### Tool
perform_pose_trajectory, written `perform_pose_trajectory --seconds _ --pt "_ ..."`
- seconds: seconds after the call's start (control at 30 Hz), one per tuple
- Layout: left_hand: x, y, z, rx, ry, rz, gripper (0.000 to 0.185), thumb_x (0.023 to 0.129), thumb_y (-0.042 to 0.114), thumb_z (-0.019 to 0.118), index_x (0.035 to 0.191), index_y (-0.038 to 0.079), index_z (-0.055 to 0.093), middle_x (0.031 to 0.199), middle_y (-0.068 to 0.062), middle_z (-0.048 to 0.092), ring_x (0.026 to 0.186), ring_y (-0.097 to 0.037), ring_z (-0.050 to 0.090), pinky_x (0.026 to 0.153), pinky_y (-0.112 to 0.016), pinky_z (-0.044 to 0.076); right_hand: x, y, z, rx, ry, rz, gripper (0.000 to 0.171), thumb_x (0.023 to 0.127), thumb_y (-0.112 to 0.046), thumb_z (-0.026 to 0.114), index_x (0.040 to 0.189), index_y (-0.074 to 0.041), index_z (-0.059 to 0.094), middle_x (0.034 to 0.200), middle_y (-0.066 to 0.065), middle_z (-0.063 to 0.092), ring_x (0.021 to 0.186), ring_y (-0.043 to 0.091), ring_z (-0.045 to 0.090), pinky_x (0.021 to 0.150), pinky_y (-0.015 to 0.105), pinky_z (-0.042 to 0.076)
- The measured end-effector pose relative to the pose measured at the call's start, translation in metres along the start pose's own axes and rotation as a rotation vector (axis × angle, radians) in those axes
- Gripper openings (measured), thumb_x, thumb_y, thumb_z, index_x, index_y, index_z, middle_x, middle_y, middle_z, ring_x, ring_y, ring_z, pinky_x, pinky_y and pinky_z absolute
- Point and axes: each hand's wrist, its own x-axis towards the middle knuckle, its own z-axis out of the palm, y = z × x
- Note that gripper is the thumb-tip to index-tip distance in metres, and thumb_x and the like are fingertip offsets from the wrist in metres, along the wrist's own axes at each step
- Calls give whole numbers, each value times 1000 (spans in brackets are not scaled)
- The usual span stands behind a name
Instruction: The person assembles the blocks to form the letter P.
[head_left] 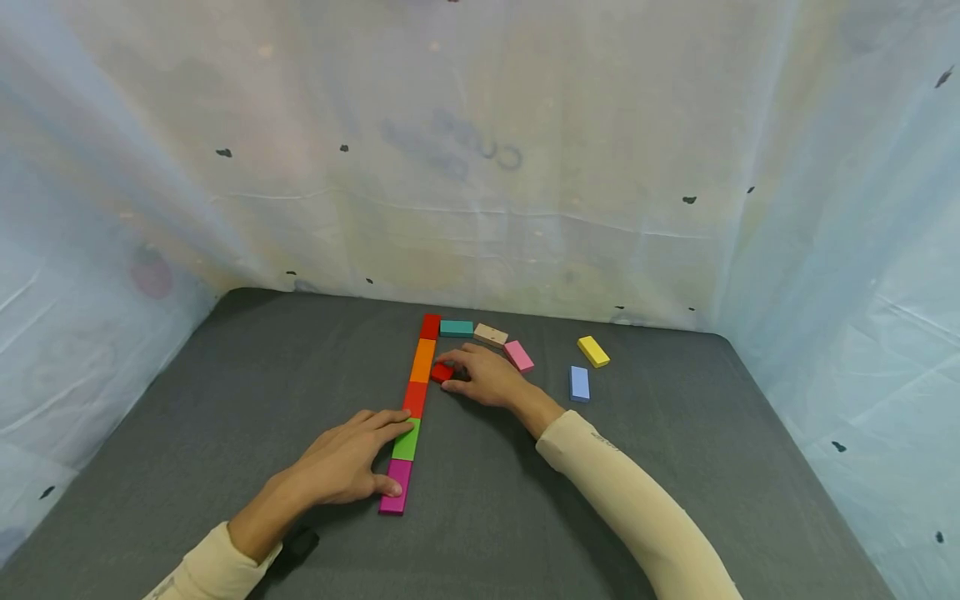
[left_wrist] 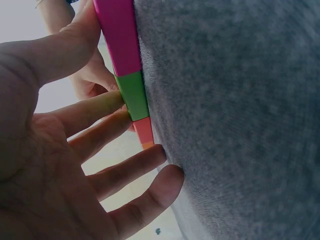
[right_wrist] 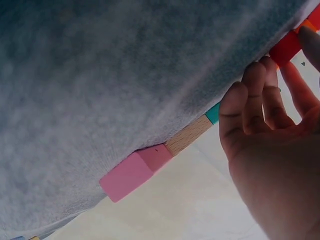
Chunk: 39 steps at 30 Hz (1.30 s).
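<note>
Flat coloured blocks make a straight line on the dark grey table: a magenta block nearest, then a green block, a red-orange block, an orange block and a far red block. My left hand lies along the line's left side, its thumb on the magenta block and fingertips touching the green one; the fingers are spread in the left wrist view. Between thumb and fingers, my right hand pinches a small red block just right of the orange block.
From the line's far end, a teal block, a plain wooden block and a pink block curve rightward. Farther right lie a blue block and a yellow block. Pale sheeting hangs behind the table.
</note>
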Motion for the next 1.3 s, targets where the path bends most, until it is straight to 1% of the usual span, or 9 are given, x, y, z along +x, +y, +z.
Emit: perform_pose_trajectory --seconds 0.17,0.37,0.73,1.03,1.3 --pt "0 0 0 -1 -2 -1 83 68 47 81 140 23 49 147 4 43 130 -22 44 94 -49 46 -1 -1 0 6 -1 -14 48 91 -42 61 136 -26 53 117 1 58 104 15 59 95 35 49" --pt "1 0 0 -3 -7 -6 83 68 47 81 141 24 48 147 5 43 130 -21 44 95 -49 46 -1 -1 0 -6 -3 -32 46 91 -42 61 134 -27 54 114 -1 58 99 13 58 92 33 49" --pt "2 1 0 4 -6 -5 83 68 47 81 141 23 48 147 5 43 130 -21 44 97 -49 45 -2 -1 2 -7 -12 -27 46 91 -44 61 134 -30 54 113 -4 58 98 11 56 91 32 49" --pt "1 1 -1 -9 -12 -12 83 68 47 81 141 24 48 147 5 43 130 -21 44 96 -49 45 -2 -2 0 13 0 -28 44 89 -44 63 128 -26 58 112 -4 60 98 10 56 93 31 49" --pt "1 1 -1 -7 -6 -6 83 68 47 82 140 24 49 147 5 44 128 -21 45 95 -49 46 -1 -1 3 7 3 -29 42 89 -45 63 126 -26 59 112 -5 60 95 9 55 91 29 49"
